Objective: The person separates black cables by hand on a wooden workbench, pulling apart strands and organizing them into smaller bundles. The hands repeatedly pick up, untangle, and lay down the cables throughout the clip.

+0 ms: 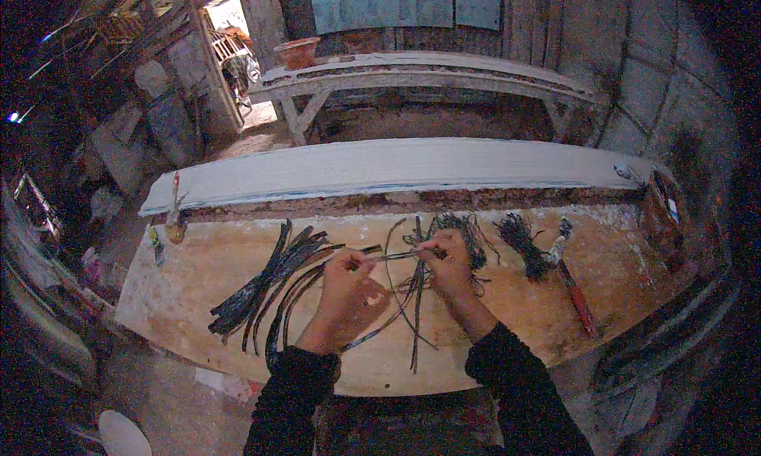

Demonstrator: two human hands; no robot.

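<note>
Between my two hands a thin dark strip [399, 256] is stretched level above the wooden board. My left hand [349, 290] pinches its left end, and my right hand [449, 264] pinches it on the right. To the left of my left hand lies a bundle of dark strips [258, 286], with several looser strips [295, 297] curving beside it. A few single strips [415, 321] cross on the board below my hands. Partly behind my right hand is a tangled dark heap [468, 232]. What the strips are made of, I cannot tell.
Farther right lie a tied dark bundle [523, 246] and a red-handled tool [577, 297]. A brush [175, 218] stands at the board's [380, 369] left far corner. Beyond is a long white slab [396, 167], then a bench [428, 69] with an orange bowl [297, 53].
</note>
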